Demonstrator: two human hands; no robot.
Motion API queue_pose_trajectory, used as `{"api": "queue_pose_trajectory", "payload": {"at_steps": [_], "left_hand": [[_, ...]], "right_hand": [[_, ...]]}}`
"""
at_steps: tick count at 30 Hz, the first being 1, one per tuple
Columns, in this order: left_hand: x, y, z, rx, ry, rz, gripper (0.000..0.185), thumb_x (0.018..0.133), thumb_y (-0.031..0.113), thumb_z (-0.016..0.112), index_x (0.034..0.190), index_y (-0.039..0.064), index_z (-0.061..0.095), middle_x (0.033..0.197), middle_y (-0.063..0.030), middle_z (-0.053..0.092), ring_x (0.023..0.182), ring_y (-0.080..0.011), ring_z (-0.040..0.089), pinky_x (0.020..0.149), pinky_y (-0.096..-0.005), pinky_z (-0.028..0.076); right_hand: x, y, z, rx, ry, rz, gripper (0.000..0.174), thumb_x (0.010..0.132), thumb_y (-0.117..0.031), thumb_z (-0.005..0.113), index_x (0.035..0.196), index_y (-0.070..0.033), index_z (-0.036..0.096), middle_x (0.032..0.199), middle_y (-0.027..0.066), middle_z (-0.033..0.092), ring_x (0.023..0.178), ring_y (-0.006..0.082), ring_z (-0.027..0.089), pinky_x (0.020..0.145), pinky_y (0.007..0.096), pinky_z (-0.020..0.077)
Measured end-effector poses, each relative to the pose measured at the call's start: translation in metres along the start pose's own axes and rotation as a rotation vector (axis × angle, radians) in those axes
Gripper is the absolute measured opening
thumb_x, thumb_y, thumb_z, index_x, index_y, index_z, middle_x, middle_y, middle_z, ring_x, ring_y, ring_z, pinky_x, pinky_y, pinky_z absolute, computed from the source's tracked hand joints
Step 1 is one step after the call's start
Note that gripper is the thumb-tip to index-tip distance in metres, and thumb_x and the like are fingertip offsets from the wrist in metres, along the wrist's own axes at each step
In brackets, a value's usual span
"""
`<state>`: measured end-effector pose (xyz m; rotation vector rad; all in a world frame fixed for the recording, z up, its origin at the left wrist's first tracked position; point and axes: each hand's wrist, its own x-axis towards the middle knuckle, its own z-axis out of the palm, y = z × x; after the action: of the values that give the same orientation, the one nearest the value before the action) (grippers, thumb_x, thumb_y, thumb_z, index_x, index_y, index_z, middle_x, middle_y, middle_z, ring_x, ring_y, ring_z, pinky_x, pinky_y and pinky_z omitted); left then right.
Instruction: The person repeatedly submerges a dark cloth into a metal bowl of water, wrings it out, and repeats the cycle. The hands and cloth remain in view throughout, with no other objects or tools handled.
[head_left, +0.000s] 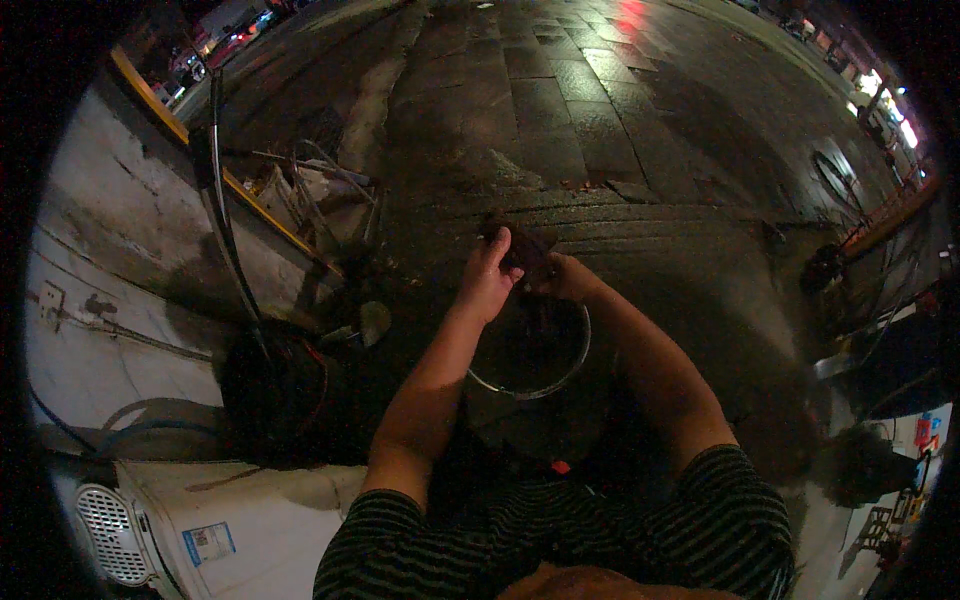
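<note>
A dark, limp-looking item (531, 247), perhaps cloth, is between my two hands; the low light hides its exact kind. My left hand (486, 283) grips its left side, thumb pointing up and away from me. On the other side my right hand (571, 277) has its fingers curled around the lower right part. Below them is a round basin with a thin, pale rim (541, 393). Its inside is too dark to make out, and the far part of the rim is hidden by my hands and the item.
Wet stone paving (555, 97) stretches ahead. To the left are a stained wall (127, 180), a pile of scrap (315, 187) and a dark round container (262, 375). A white appliance (277, 517) with a label stands close at lower left. A bicycle wheel (836, 180) shows at right.
</note>
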<state>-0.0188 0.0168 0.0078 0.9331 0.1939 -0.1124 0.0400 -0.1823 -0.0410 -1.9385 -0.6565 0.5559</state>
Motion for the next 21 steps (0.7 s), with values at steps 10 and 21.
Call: {"api": "queue_pose_trajectory", "payload": {"at_steps": [10,21], "left_hand": [[0.019,-0.011,-0.023,-0.301,-0.049,0.029,0.045,0.095,0.039,0.073,0.129,0.013,0.058,0.123,-0.0019,0.063,0.098,-0.0148,0.060,0.070,-0.0270,0.052],[0.019,-0.033,-0.019,0.095,0.077,-0.467,0.084,0.085,0.076,0.062,0.141,0.015,0.051,0.135,-0.0125,0.058,0.119,-0.0337,0.054,0.083,-0.0570,0.057]], "right_hand": [[0.017,0.041,0.004,-0.403,0.230,-0.057,0.027,0.083,-0.010,0.072,0.108,0.000,0.071,0.099,0.0135,0.076,0.090,0.0262,0.071,0.083,0.0381,0.0546],[0.016,-0.021,0.009,0.267,0.419,-0.166,0.015,0.088,-0.010,0.063,0.100,-0.003,0.066,0.092,0.0081,0.066,0.086,0.0187,0.062,0.079,0.0341,0.0508]]}}
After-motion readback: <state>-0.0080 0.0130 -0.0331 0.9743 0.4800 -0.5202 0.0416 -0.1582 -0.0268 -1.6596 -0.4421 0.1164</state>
